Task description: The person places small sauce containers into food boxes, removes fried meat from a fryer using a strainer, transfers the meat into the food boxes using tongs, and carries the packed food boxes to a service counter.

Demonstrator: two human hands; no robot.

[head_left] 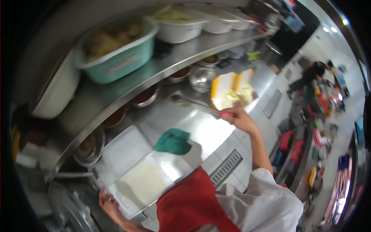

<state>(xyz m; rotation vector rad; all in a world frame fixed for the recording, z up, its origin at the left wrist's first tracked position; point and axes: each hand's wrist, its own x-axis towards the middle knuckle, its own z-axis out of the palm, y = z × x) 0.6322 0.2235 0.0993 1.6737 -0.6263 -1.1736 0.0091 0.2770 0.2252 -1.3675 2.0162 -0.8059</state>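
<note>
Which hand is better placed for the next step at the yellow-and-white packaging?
Probably the right hand: it is beside the yellow-and-white packaging and grips a long tool. The left hand is at the tray, farther away.

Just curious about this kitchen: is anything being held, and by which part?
The right hand holds a long utensil by its red end; whether the left hand grips the tray is unclear.

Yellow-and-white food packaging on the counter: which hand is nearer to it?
Right. The right hand is close beside the packaging, holding a long tool; the left hand is farther away, at the pale tray's edge.
</note>
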